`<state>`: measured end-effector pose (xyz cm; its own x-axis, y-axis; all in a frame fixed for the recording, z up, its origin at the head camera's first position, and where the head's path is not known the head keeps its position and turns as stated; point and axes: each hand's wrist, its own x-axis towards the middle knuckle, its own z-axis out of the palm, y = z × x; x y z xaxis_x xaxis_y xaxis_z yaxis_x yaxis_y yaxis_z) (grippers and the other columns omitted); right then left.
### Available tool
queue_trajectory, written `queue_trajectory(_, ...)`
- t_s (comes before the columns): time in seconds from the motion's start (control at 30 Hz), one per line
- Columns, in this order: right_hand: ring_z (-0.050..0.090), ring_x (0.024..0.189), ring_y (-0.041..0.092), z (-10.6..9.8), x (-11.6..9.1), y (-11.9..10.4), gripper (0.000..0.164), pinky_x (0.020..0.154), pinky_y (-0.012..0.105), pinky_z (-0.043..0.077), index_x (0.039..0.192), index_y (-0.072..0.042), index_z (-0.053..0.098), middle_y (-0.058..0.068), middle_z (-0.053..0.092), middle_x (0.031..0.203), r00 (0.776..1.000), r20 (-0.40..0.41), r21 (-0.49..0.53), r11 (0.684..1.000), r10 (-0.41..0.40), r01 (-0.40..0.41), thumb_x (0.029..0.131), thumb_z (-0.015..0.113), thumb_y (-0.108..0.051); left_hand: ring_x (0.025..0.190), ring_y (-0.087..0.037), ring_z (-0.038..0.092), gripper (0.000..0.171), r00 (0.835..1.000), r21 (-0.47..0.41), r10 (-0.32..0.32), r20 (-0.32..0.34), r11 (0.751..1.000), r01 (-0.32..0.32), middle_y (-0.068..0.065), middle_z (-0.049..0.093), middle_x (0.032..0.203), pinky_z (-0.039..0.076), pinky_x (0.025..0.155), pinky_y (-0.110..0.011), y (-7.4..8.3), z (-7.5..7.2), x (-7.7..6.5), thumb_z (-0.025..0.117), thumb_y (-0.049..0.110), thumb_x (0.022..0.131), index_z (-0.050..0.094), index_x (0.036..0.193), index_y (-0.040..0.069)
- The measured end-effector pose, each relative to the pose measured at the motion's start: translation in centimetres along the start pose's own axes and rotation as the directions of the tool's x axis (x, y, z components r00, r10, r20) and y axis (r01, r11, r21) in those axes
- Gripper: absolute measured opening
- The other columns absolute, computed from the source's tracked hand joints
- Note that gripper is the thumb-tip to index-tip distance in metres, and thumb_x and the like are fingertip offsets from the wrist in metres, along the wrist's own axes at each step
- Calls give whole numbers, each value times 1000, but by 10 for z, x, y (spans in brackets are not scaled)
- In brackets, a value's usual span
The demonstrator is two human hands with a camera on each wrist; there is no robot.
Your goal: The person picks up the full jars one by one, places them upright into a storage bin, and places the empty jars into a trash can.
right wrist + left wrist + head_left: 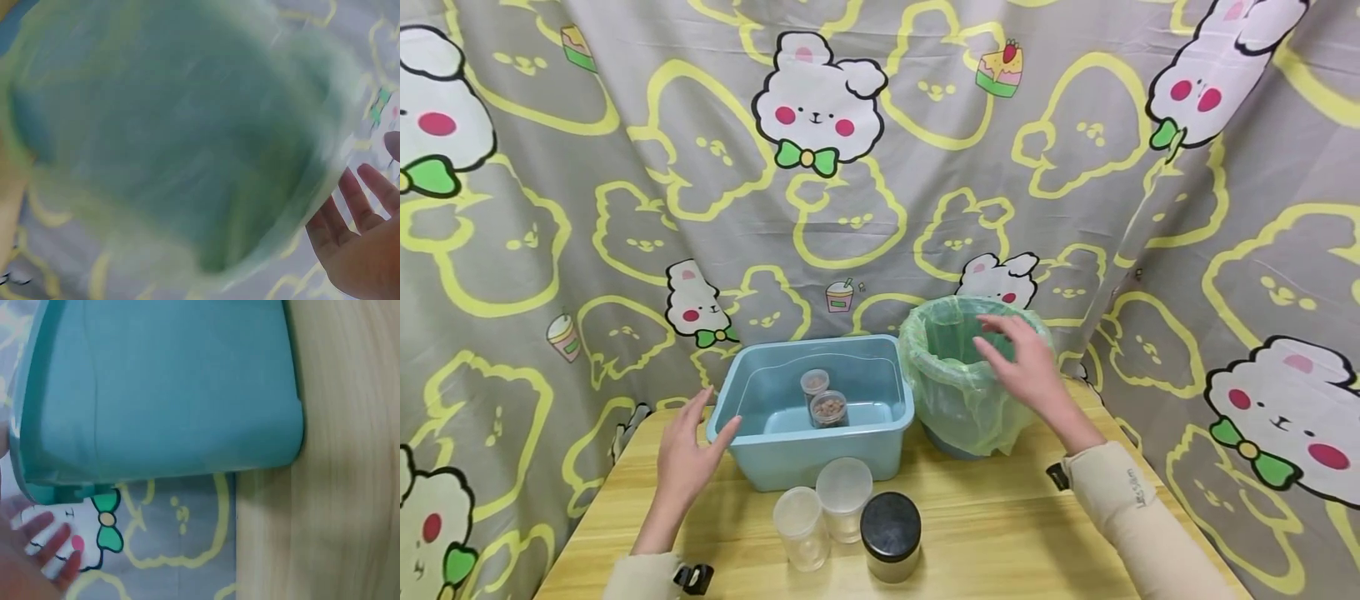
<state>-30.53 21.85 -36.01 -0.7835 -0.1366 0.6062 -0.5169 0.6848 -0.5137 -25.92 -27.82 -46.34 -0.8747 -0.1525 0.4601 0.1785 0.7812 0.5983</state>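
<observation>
My left hand [688, 450] is beside the left end of a blue plastic basin [820, 457], thumb and fingers spread apart with nothing between them. Inside the basin stand two small clear jars; the nearer jar [829, 410] holds brown pieces, and the other jar [814, 382] is behind it. My right hand [1026, 367] is at the right side of a bin [958, 450] lined with a thin green bag [977, 400], its fingers extended over the rim. In the right wrist view, the fingers [356, 200] are right at the bag's edge.
In front of the basin stand two clear lidded jars [801, 529] [844, 500] and a jar with a black lid [891, 533]. All rest on a wooden table [1000, 517]. A patterned curtain [865, 208] hangs behind and at both sides.
</observation>
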Motion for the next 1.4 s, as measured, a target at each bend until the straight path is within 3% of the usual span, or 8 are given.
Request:
queue_trajectory(0.2, 50, 133, 45, -16, -1, 52, 52, 109, 63, 40, 149, -4, 52, 25, 60, 139, 986, -49, 40, 986, 161, -159, 106, 60, -32, 125, -42, 47, 66, 979, -37, 180, -98, 982, -185, -22, 56, 141, 37, 97, -62, 18, 0, -21, 82, 23, 88, 57, 149, 14)
queue_trajectory(0.37, 37, 143, 50, -17, -6, 79, 63, 114, 70, 29, 155, -4, 44, 29, 46, 151, 968, -7, -3, 968, 251, -251, 106, 58, -41, 115, -29, 54, 69, 916, -25, 382, -120, 922, -387, -14, 64, 133, 39, 96, -42, 31, 1, -45, 87, 16, 78, 64, 143, 17)
queue_trajectory(0.47, 34, 144, 52, -17, -10, 87, 67, 113, 73, 28, 159, -6, 39, 30, 37, 155, 959, 24, 2, 959, 283, -283, 106, 55, -45, 112, -18, 55, 75, 889, -14, 450, -90, 892, -452, -8, 65, 134, 40, 94, -32, 36, 3, -60, 90, 18, 73, 63, 144, 18)
queue_trajectory(0.57, 33, 144, 53, -17, -11, 90, 69, 111, 75, 29, 160, -7, 36, 30, 33, 157, 955, 46, 18, 955, 294, -295, 107, 52, -47, 112, -7, 54, 84, 894, -41, 448, -15, 893, -448, -1, 62, 137, 47, 88, -27, 39, 9, -74, 93, 25, 72, 58, 148, 21)
queue_trajectory(0.77, 31, 146, 54, -16, -12, 94, 67, 112, 75, 28, 159, -4, 36, 30, 29, 160, 954, 60, 33, 954, 295, -298, 109, 49, -45, 100, -2, 53, 99, 894, -124, 432, 121, 900, -418, -3, 62, 134, 55, 75, -28, 34, 32, -90, 96, 36, 68, 51, 154, 19)
queue_trajectory(0.93, 29, 148, 52, -9, -11, 97, 71, 116, 72, 25, 161, -3, 32, 29, 27, 162, 950, 63, 48, 949, 307, -310, 108, 49, -47, 97, 0, 57, 102, 922, -143, 295, 250, 953, -267, 4, 66, 125, 56, 78, -27, 32, 43, -98, 99, 32, 65, 50, 154, 23)
queue_trajectory(1.03, 29, 148, 51, -7, -12, 97, 71, 118, 71, 24, 160, -2, 32, 29, 27, 162, 948, 62, 51, 947, 313, -316, 108, 50, -46, 100, -1, 59, 94, 921, -113, 219, 321, 975, -193, 10, 66, 124, 56, 80, -26, 32, 45, -100, 98, 37, 66, 55, 149, 24)
queue_trajectory(1.4, 30, 148, 52, -8, -12, 92, 68, 116, 71, 26, 159, 0, 34, 30, 28, 160, 949, 55, 53, 948, 311, -314, 108, 49, -44, 101, -7, 61, 79, 916, -111, 203, 345, 978, -175, 13, 66, 119, 55, 79, -25, 36, 47, -99, 98, 37, 66, 63, 135, 20)
